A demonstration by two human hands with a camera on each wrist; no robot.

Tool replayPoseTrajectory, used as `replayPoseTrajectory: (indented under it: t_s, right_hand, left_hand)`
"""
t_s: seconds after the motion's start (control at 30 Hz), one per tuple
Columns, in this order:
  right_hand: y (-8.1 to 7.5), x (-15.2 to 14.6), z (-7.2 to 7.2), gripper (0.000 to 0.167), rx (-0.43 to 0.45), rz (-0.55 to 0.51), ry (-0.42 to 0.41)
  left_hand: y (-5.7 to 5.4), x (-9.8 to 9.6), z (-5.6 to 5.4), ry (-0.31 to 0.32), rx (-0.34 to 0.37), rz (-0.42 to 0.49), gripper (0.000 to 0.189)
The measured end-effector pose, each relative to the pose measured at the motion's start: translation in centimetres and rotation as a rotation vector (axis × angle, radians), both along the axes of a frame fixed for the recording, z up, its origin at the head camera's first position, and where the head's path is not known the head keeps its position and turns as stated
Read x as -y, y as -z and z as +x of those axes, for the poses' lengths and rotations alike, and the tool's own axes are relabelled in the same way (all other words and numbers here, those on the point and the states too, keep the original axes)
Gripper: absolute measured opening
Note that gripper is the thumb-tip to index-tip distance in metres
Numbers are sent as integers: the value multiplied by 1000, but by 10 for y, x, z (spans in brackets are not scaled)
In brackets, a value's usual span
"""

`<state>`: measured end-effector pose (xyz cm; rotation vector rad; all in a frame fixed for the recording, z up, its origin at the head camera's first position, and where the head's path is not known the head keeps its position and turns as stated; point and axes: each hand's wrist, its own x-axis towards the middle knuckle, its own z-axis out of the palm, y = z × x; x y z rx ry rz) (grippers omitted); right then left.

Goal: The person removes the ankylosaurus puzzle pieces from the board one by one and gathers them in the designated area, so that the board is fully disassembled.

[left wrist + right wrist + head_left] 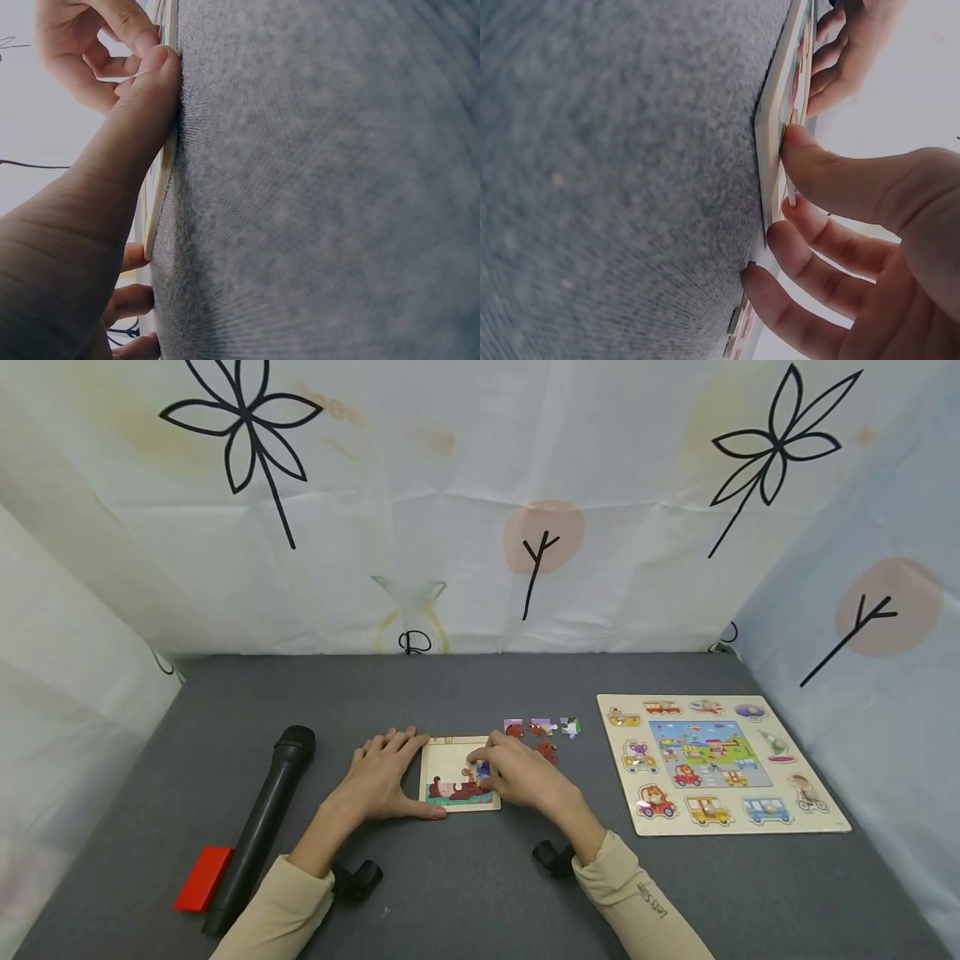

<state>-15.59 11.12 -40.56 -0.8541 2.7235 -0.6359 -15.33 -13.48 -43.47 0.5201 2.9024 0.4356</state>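
A small wooden puzzle tray [444, 762] lies on the grey table, with a brown and green picture strip [457, 791] fitted along its near side. My left hand [378, 778] spreads its fingers round the tray's left side, thumb along the near edge and fingertips by the far left corner. Over the tray's right part, my right hand [528, 778] pinches a colourful puzzle piece [482, 768] between thumb and index finger. In the right wrist view that thin piece [790, 189] stands on edge close over the tray, partly hidden by the thumb.
Several loose puzzle pieces [542, 727] lie behind the right hand. A larger wooden picture board [630, 785] with vehicles sits to the right. On the left are a black microphone [258, 818] and a red block [202, 878]. A printed white curtain [465, 468] stands behind the table.
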Motion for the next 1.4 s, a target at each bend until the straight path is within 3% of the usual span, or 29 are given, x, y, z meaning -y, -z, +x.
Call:
replayPoseTrajectory:
  t_s: [0.33, 0.67, 0.97, 1.4]
  right_hand:
    - [-4, -11, -1, 31, -33, -3, 4]
    - [-13, -59, -8, 31, -72, 24, 73]
    - [-14, -93, -12, 31, -69, 56, 106]
    - [-11, -114, -12, 31, -50, 82, 137]
  left_hand:
    - [1, 1, 1, 0, 2, 14, 116]
    - [2, 2, 1, -1, 2, 24, 116]
    - [3, 3, 1, 5, 0, 20, 116]
    - [2, 2, 1, 10, -4, 19, 116]
